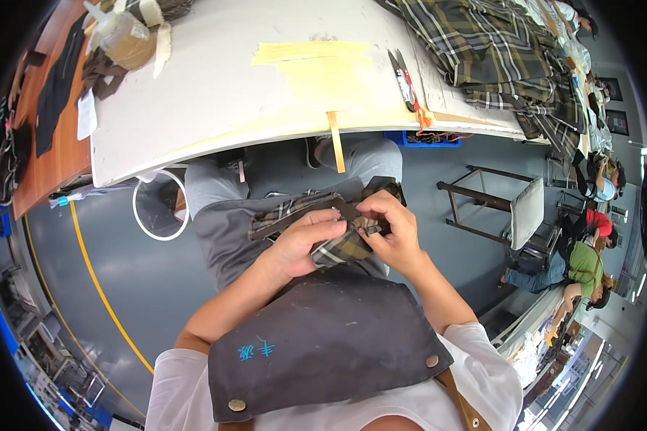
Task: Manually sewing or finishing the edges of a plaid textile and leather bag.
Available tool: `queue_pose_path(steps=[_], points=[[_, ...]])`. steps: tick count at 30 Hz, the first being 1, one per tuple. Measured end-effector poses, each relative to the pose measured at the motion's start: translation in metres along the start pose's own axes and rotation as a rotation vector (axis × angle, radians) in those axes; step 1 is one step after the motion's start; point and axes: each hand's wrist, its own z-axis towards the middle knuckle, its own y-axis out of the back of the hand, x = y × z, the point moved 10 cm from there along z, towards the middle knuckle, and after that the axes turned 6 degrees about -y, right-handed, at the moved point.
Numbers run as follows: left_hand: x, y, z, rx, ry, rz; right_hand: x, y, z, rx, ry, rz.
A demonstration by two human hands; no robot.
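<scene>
A piece of olive and brown plaid fabric (335,251) with dark trim (282,224) lies bunched over my lap on the grey apron (226,226). My left hand (305,241) grips it from the left, thumb pressed on it near the middle. My right hand (392,230) holds it at the right, with bent fingers close to my left thumb, pinching around a small folded dark part. The fine detail between my fingertips is partly hidden by them.
Ahead stands a white table (216,86) with scissors (402,79), plaid fabric (503,54) and a glue bottle (126,39). A wooden table (32,190) is left, a bin (158,233) below. A chair (525,212) and co-workers (582,269) are right.
</scene>
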Motion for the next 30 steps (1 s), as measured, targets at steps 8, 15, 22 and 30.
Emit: queue_pose_path(steps=[8,15,22,30], points=[[-0.013,0.023,0.02,-0.297,-0.079,-0.157,-0.014,0.012,0.02,-0.22,-0.039,-0.169],[-0.022,0.023,0.019,-0.399,-0.102,-0.212,-0.014,0.012,0.029,-0.273,-0.098,-0.131],[-0.021,0.015,0.015,-0.424,-0.056,-0.247,-0.011,0.015,0.025,-0.326,-0.131,-0.125],[-0.028,0.005,0.011,-0.415,-0.072,-0.263,-0.004,0.009,0.027,-0.333,-0.144,-0.101]])
